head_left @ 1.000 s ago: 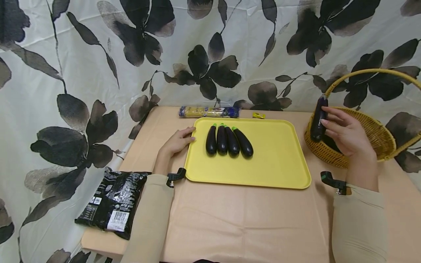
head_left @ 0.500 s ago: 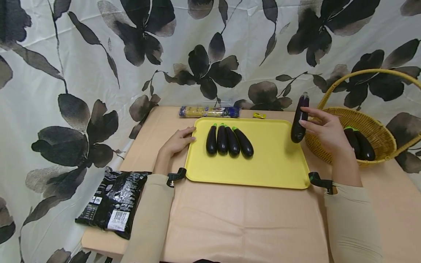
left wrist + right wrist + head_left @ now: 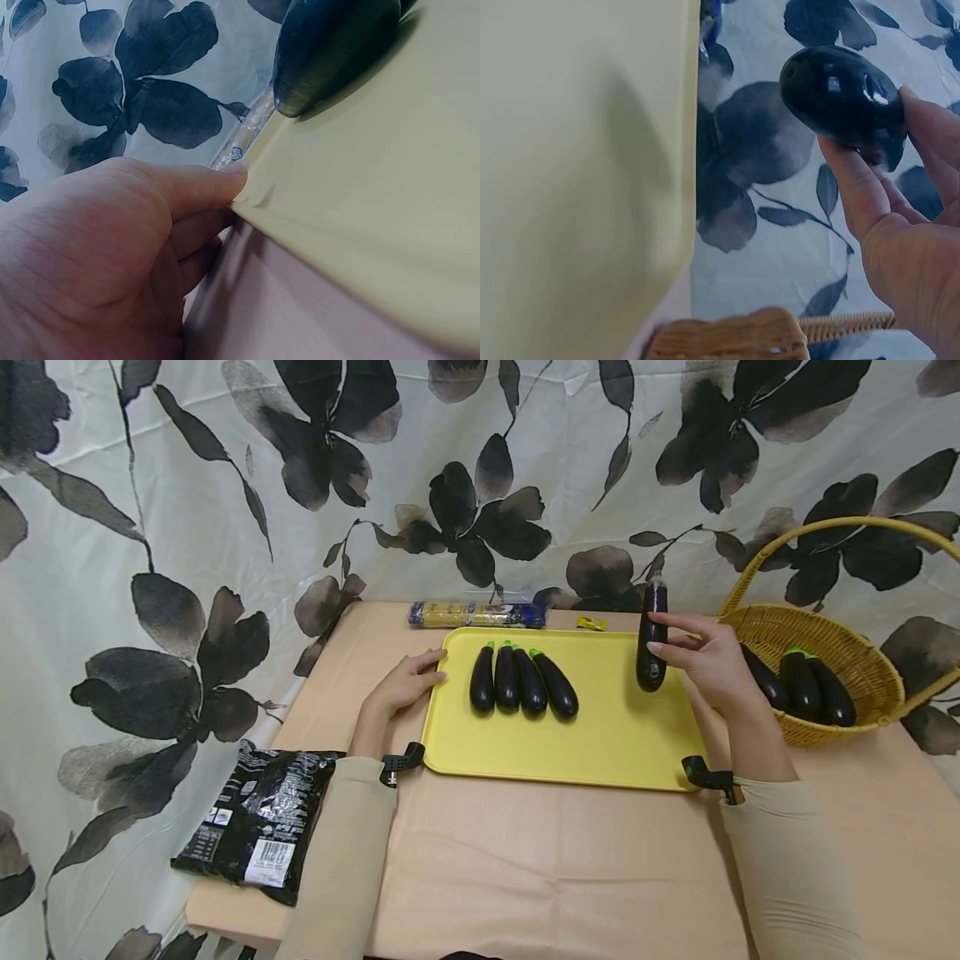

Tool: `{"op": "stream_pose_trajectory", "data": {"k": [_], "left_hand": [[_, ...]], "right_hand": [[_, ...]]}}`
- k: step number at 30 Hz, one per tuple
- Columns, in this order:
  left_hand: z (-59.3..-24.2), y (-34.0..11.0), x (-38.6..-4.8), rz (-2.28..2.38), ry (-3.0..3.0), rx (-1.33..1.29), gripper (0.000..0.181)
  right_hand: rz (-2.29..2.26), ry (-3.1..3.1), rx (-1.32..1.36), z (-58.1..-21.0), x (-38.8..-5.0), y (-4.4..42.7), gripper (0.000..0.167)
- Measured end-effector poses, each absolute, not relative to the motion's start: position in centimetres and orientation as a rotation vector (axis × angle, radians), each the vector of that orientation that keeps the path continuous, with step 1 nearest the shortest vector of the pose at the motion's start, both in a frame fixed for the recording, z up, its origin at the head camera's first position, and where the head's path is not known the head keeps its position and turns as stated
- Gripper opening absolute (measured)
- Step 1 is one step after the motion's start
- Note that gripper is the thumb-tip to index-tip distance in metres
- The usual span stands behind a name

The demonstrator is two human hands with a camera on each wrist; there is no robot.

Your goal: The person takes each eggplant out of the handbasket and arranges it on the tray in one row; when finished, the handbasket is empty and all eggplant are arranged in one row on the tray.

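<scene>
My right hand (image 3: 712, 664) pinches a dark purple eggplant (image 3: 651, 639) between thumb and fingers, holding it upright above the right side of a yellow tray (image 3: 615, 739). In the right wrist view the eggplant (image 3: 840, 94) shows its glossy rounded end, and its shadow falls on the tray. My left hand (image 3: 401, 687) grips the tray's left rim; the left wrist view has the thumb (image 3: 214, 184) on the edge and other fingers lower down. Several eggplants (image 3: 531, 685) lie side by side on the tray's left half, green stems pointing away from me.
A wicker basket (image 3: 877, 668) with a tall handle stands to the right, with eggplants (image 3: 801, 685) inside. Behind the tray lie a long yellow-and-blue packet (image 3: 476, 615) and a small yellow wrapper (image 3: 591, 623). A black plastic bag (image 3: 258, 822) rests beside my left forearm.
My right hand has carried the eggplant left, from the basket to above the tray's right side. Eggplants in the basket have come into view. The left hand stays in place.
</scene>
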State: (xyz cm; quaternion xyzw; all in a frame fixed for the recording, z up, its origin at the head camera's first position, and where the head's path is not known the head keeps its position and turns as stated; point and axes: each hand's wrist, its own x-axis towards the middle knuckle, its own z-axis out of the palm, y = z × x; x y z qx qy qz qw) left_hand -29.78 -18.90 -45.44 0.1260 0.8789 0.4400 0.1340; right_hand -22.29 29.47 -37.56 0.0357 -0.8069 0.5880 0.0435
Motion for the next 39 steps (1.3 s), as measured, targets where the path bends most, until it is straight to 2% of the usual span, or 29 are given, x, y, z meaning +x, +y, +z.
{"op": "stream_pose_trajectory", "data": {"k": [6,23,39], "left_hand": [[-45.4,-18.9,-29.8,1.266,2.556,0.375,0.056],[-45.6,-18.9,-29.9,1.342,2.513,0.373,0.055],[-45.3,-18.9,-29.7,1.338,2.520,0.368,0.054]], "right_hand": [[2.013,-2.359,0.209,-38.2,-23.0,28.2,0.052],[1.718,-2.669,0.289,-37.7,-23.6,25.3,0.048],[1.640,-2.938,0.400,-39.6,-24.4,23.6,0.051]]}}
